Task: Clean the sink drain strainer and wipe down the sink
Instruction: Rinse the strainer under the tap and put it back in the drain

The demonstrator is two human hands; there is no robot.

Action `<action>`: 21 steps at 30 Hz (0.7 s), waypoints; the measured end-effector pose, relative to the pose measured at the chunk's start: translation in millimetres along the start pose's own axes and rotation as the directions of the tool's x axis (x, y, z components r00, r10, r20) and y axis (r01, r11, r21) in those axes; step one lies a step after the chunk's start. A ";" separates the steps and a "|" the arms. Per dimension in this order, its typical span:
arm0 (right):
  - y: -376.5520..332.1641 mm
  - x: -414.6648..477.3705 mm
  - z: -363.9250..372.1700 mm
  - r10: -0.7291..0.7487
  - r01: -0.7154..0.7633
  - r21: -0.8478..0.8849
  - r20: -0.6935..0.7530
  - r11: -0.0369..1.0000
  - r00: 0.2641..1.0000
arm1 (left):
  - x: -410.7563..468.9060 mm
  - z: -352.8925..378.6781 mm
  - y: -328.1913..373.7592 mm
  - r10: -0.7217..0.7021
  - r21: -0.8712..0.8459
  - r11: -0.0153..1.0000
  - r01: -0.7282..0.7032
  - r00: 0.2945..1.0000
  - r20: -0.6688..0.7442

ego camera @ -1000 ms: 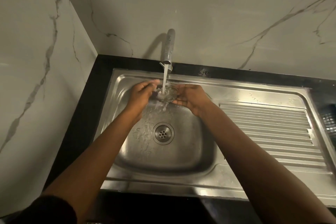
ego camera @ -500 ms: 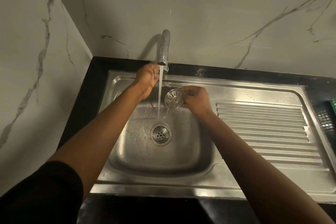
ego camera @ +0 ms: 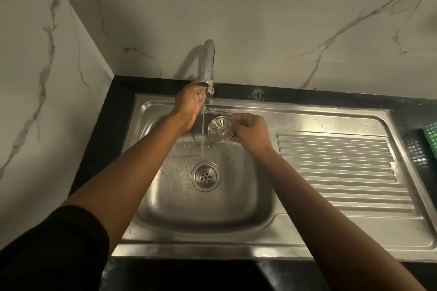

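Observation:
My right hand [ego camera: 249, 130] holds the round metal drain strainer [ego camera: 221, 129] by its right edge, tilted up over the back of the steel sink [ego camera: 208, 217]. My left hand [ego camera: 189, 104] is raised at the base of the tap [ego camera: 207, 64], with its fingers hidden behind the spout. A thin stream of water [ego camera: 203, 134] falls just left of the strainer into the basin. The open drain hole [ego camera: 205, 176] lies in the middle of the basin floor.
A ribbed draining board [ego camera: 338, 168] runs along the right of the basin. A green and black mesh rack [ego camera: 425, 146] stands at the far right on the black counter [ego camera: 101, 139]. Marble walls close off the back and the left.
My left hand left the strainer and rose to the tap base. My right hand moved the strainer right, out of the stream. The water has thinned.

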State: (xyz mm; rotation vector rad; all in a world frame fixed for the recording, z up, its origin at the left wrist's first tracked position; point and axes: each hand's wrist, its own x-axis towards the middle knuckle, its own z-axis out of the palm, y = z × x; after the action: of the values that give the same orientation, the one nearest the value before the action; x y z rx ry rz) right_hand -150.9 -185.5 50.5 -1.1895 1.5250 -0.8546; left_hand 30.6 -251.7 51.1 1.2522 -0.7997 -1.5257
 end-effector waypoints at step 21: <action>43.9 -2.4 26.3 0.119 -0.119 -0.028 0.007 0.993 0.993 | -80.1 -53.1 -80.7 -0.147 0.396 0.899 0.185 0.981 -0.123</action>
State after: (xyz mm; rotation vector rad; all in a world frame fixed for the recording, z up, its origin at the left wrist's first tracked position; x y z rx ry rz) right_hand -137.4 -170.2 3.4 -1.1089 1.5878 -0.7505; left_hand 60.1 -146.0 -9.8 1.7226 -1.0066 -1.4673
